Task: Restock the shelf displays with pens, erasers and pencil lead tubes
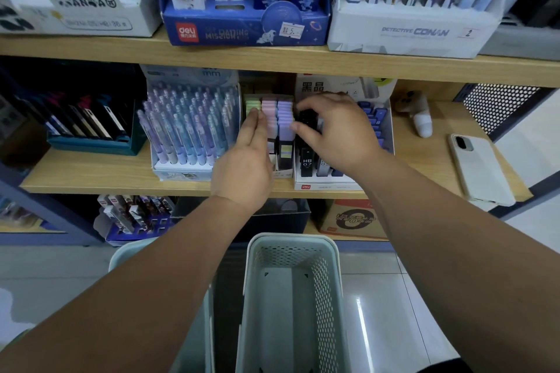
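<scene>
On the middle shelf (91,174) stands a display of pastel erasers (280,112) in green, pink and purple rows. My left hand (245,160) lies with straight fingers against the green and pink rows. Right of it is a white display of pencil lead tubes (307,160), black and blue-grey. My right hand (336,130) reaches over that display, its curled fingers and thumb pinching the black tubes at the back of the left row. A box of pastel pens (188,124) stands to the left of the erasers.
A pale green perforated basket (330,297) sits below my arms, its inside bare. A white phone (478,168) and a small plush toy (419,118) lie on the shelf's right end. Pen boxes fill the upper shelf (303,60). More stock sits on the shelf underneath.
</scene>
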Demonstrator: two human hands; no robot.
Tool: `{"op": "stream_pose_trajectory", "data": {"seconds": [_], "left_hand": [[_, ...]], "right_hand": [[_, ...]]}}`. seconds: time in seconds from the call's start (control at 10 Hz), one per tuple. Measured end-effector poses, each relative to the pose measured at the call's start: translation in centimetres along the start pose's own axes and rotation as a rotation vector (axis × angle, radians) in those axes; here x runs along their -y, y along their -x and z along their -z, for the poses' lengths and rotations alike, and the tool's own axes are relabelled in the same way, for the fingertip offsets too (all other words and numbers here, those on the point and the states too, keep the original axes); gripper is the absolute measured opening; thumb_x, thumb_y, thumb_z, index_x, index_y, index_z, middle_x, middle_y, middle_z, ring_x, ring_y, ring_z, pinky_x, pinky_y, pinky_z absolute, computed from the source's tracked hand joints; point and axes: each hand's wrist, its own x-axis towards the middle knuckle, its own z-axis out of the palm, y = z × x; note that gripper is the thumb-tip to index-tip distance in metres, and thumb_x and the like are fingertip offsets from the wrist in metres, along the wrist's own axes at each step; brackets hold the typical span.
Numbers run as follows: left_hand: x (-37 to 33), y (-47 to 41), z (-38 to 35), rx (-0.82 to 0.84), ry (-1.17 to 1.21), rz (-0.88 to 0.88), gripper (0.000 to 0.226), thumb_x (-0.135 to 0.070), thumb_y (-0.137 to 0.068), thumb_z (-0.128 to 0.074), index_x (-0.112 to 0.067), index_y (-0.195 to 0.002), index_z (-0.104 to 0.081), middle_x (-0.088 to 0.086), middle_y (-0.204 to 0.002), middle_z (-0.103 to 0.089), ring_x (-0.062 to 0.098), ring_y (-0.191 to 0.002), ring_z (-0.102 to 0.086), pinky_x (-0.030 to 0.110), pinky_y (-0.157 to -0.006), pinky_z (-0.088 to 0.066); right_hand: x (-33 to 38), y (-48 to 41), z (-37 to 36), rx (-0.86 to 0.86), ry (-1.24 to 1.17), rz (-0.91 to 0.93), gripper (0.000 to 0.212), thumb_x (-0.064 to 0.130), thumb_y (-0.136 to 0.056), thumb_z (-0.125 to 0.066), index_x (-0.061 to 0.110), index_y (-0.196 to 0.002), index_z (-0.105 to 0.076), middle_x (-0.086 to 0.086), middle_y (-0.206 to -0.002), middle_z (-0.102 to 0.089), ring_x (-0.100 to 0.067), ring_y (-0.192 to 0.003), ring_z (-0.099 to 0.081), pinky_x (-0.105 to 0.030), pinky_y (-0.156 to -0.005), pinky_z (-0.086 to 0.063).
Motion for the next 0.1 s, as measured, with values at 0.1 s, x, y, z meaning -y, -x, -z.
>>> {"op": "stream_pose_trajectory", "data": {"seconds": [0.1], "left_hand": [[0.65, 0.89, 0.48, -0.016, -0.027, -0.017, 0.065, -0.011, -0.098, -0.047, -0.016, -0.158, -0.021, -0.002, -0.167, -0.013, 0.033, -0.102, -0.065, 0.041, -0.071, -0.056]], "right_hand": [[-1.16, 1.57, 0.86, -0.171, 0.021, -0.04, 0.03, 0.038, -0.095, -0.063, 0.017, -0.114, -0.073, -0.005, -0.114, -0.07, -0.031, -0.111, -0.057, -0.037, -0.091, -0.045]]}}
